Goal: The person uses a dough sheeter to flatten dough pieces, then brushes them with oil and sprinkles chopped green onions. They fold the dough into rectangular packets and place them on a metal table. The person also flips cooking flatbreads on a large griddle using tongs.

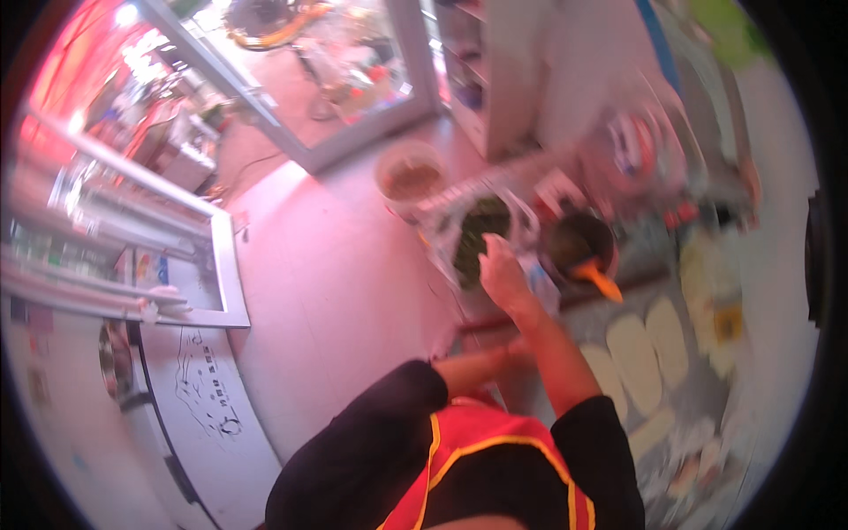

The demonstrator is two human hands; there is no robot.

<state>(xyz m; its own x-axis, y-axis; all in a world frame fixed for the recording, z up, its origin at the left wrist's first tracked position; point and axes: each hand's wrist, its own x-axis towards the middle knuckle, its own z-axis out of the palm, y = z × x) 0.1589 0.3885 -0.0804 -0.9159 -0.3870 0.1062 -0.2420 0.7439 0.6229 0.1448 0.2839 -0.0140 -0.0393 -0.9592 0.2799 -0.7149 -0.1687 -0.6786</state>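
My right hand reaches over a clear plastic bag of dark green chopped leaves, its fingertips at the right part of the leaves; blur hides whether they hold any. Lower down, my left hand lies partly behind my right forearm, and its fingers cannot be made out. To the right of the bag is a round pot with dark contents and an orange-handled utensil leaning in it. Flat, oval pieces of pale dough lie side by side on the worktop at the right.
Beyond the bag stands a round tub with brownish contents. A glass door in a metal frame is at the upper left. On the left is a white panel with drawings and writing. Yellowish wrapping lies at the far right.
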